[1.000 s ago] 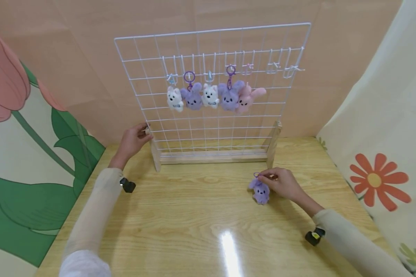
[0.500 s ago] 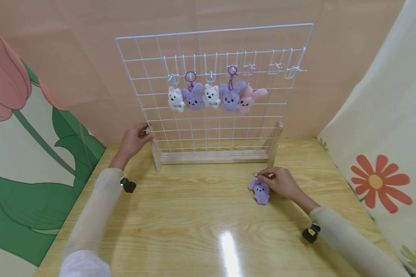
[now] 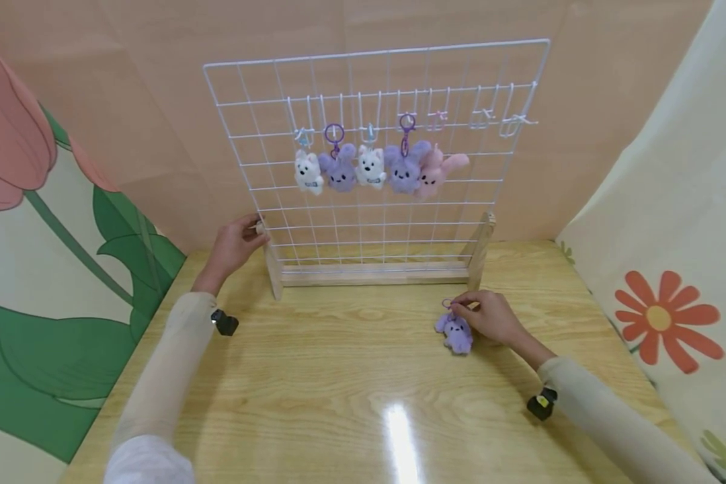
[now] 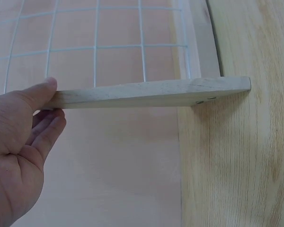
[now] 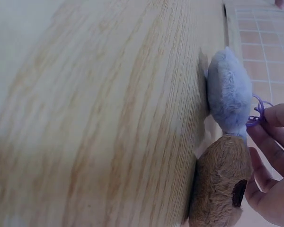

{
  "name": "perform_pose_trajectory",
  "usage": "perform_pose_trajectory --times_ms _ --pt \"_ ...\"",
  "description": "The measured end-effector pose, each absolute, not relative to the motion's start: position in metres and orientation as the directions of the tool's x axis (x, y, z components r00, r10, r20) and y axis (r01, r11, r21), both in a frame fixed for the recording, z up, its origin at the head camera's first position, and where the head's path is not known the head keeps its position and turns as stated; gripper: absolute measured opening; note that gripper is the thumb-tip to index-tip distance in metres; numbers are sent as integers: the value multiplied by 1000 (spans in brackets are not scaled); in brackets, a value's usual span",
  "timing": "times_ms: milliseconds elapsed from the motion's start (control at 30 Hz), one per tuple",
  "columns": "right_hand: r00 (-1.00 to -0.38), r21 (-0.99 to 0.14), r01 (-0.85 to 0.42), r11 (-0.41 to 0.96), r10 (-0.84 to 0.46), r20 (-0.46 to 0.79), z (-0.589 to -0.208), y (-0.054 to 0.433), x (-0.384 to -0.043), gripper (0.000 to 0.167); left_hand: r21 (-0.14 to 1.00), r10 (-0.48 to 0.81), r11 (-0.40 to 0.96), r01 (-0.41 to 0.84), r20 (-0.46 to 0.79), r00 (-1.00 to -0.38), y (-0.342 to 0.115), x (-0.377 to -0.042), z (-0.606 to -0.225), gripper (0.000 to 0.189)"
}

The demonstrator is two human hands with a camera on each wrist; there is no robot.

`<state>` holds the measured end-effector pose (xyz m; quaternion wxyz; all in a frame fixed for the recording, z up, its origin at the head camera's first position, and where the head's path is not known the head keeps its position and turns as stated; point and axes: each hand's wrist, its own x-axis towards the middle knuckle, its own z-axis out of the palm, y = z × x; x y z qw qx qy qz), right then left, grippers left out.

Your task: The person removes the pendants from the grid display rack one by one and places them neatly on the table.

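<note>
A white wire grid rack stands on a wooden base at the back of the table. My left hand grips the top of the rack's left wooden post, thumb on top and fingers curled below. My right hand pinches the purple ring of a purple plush keychain that lies on the table. In the right wrist view a brown plush lies beside the purple one, under my right hand.
Several plush keychains hang in a row on the rack: white, purple, white, purple, pink. Two hooks at the rack's right hang bare. Flower-printed panels wall in the wooden table.
Almost nothing differs: my right forearm has drawn in slightly while the hand keeps its pinch on the ring. The left hand has stayed on the post.
</note>
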<state>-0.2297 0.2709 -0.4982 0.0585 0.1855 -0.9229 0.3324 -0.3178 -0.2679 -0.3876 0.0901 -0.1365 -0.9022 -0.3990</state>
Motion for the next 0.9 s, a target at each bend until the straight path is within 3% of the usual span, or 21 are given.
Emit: perform_pose_trajectory --times_ms 900 --pt "-915 -596 -401 695 -324 239 -489 271 -233 19 686 174 652 323 278 -944 -270 -321 -390 53"
